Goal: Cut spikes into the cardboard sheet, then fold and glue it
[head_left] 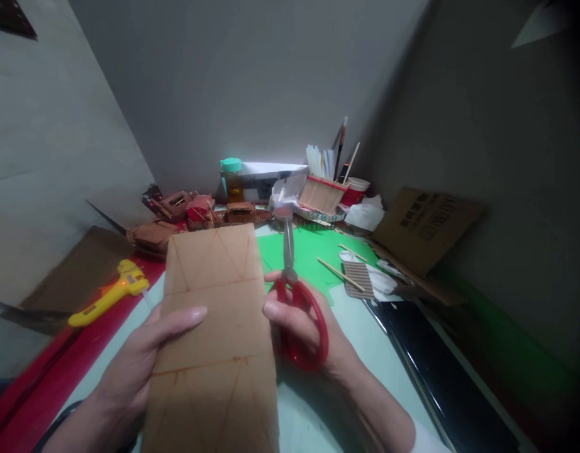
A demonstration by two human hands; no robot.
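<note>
My left hand (148, 346) grips a long piece of cardboard (219, 327) by its left edge, the thumb lying on its face and the other fingers hidden behind. Brown lines run across the cardboard and slant between them. In my right hand (313, 327) is a pair of scissors (289, 251) with red handles, the blades together and pointing away from me. The right thumb is close to the cardboard's right edge. Beneath the scissors lies a green sheet (309, 251) on the pale tabletop (356, 352).
At left lies a yellow glue gun (111, 296) beside a red strip (105, 333). Brown handmade models (162, 229), a teal-capped bottle (232, 179) and a stick holder (322, 195) stand at the back. Right are thin sticks (334, 270), a cardboard box piece (426, 226) and a black flat object (441, 365).
</note>
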